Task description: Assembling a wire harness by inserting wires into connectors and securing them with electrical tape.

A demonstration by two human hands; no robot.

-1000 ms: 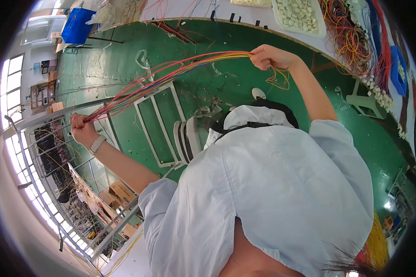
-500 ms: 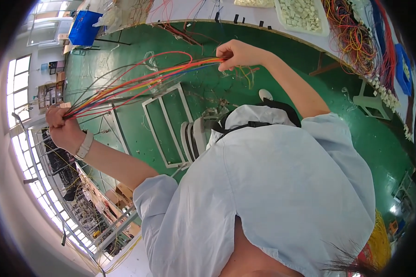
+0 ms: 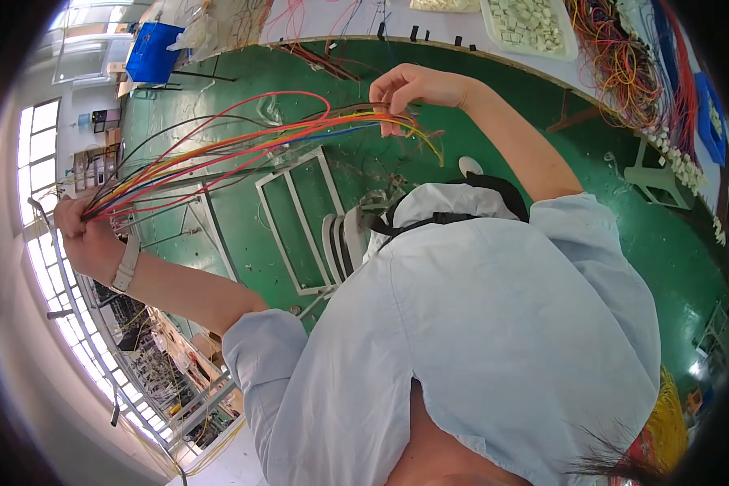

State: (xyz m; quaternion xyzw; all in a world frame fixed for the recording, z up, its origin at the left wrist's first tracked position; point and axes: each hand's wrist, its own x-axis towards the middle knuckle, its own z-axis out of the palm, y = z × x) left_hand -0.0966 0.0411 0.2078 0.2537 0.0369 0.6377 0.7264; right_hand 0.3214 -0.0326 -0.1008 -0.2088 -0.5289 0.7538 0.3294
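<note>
A bundle of long thin wires point(image 3: 324, 123), red, orange, yellow, blue and black, stretches between my two hands above the floor. My left hand point(image 3: 89, 241), with a pale band on the wrist, is closed in a fist round one end at the far left. Near the other end my right hand point(image 3: 417, 91) grips the bundle with bent fingers. A few loose ends, one of them yellow, hang out below the right fingers. One red wire bows up in a loop above the others. The wires fan apart toward the left hand.
Ahead runs a white table point(image 3: 454, 28) with a tray of small white connectors point(image 3: 530, 28) and heaped coloured wires point(image 3: 616, 65). A blue bin point(image 3: 154, 53) stands far left. A white metal frame point(image 3: 300, 223) and a green stool point(image 3: 652, 178) are on the green floor point(image 3: 227, 105).
My left hand has moved outward to the left and slightly down, with the wires. The right fingers have loosened and spread somewhat, and the loose ends hang lower.
</note>
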